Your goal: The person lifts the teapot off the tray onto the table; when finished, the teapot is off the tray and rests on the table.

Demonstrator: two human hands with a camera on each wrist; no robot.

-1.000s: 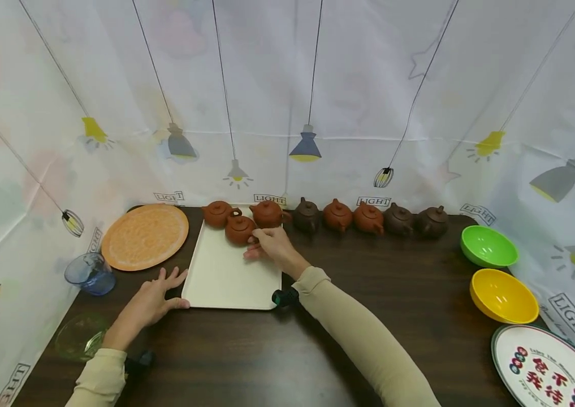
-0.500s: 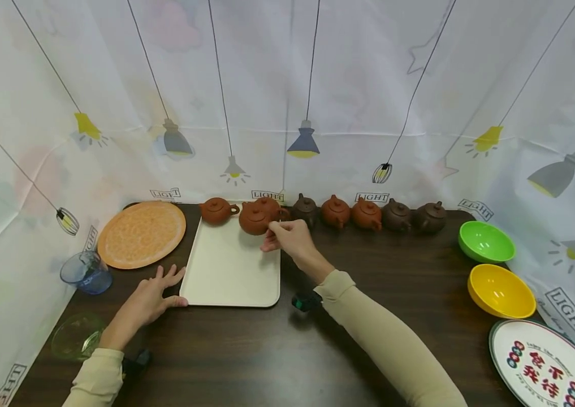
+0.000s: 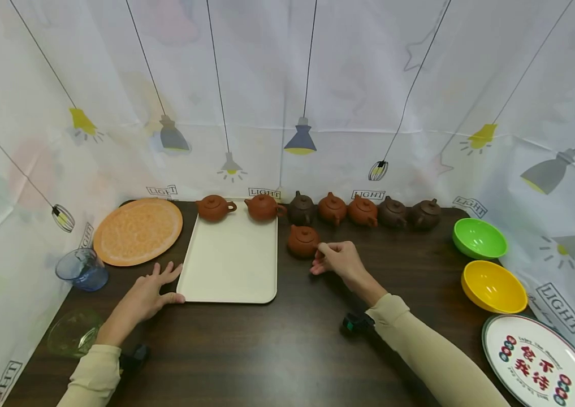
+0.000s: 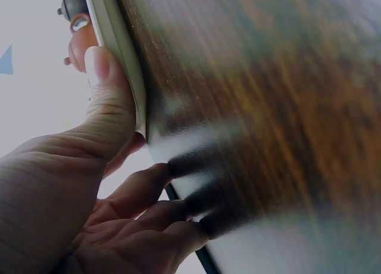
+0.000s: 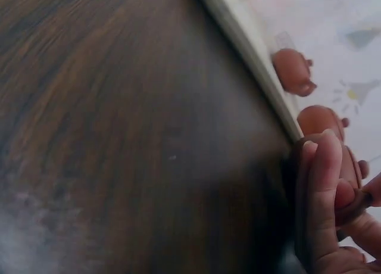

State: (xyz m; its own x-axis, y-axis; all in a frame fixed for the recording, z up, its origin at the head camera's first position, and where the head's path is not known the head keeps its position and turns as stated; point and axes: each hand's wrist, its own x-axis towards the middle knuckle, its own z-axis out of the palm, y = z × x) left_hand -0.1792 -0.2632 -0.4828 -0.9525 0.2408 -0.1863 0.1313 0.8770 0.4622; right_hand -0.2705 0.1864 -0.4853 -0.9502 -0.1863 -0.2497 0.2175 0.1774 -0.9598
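Note:
My right hand (image 3: 340,261) pinches the handle of a reddish-brown clay teapot (image 3: 303,242), just right of the cream tray (image 3: 231,265). Whether that teapot touches the table cannot be told. In the right wrist view the fingers (image 5: 324,190) partly hide it. My left hand (image 3: 145,294) lies at the tray's lower left corner. Its thumb (image 4: 110,95) touches the tray edge, while the other fingers are spread with their tips near the table. Two similar teapots, one at the far left corner (image 3: 214,208) and one at the far right (image 3: 264,207), stand along the tray's back.
A row of dark (image 3: 301,209) and reddish teapots (image 3: 332,208) lines the back of the table (image 3: 246,356). Left are an orange round mat (image 3: 138,232), a blue glass (image 3: 83,270) and a clear green dish (image 3: 74,333). Right are green (image 3: 480,238) and yellow bowls (image 3: 493,286) and a plate (image 3: 541,362).
My right hand has lifted the reddish teapot off the tray and carried it right, past the tray's right edge. The left hand has stayed at the tray's corner.

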